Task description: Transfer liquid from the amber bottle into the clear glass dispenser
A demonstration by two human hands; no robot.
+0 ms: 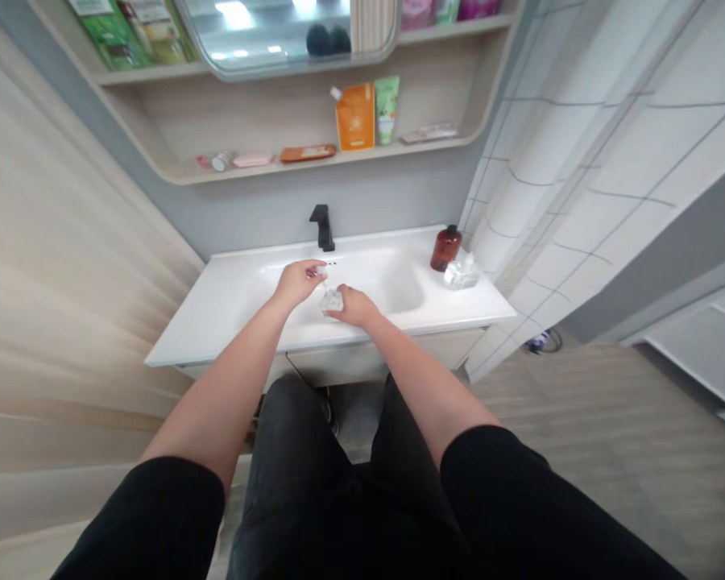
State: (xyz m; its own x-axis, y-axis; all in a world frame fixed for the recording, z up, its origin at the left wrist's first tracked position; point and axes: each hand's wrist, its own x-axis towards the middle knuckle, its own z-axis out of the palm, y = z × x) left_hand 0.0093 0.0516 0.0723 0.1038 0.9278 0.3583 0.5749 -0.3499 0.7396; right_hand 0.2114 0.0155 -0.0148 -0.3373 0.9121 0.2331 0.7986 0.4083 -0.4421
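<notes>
Right now I see the right hand clamped on a small clear container over the white sink; the container sits at nine o'clock of that hand, against its fingers. The left hand is at ten o'clock of the container, fingers curled toward its top, and I cannot tell whether they pinch anything. The black faucet stands at twelve o'clock.

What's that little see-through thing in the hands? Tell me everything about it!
The small see-through thing looks like clear glass or plastic. Its exact shape is too blurry to tell. It is held above the white sink, just in front of the black tap. The right hand grips its side, and the left hand reaches its fingers to its top. Whether anything is inside cannot be seen.
</notes>
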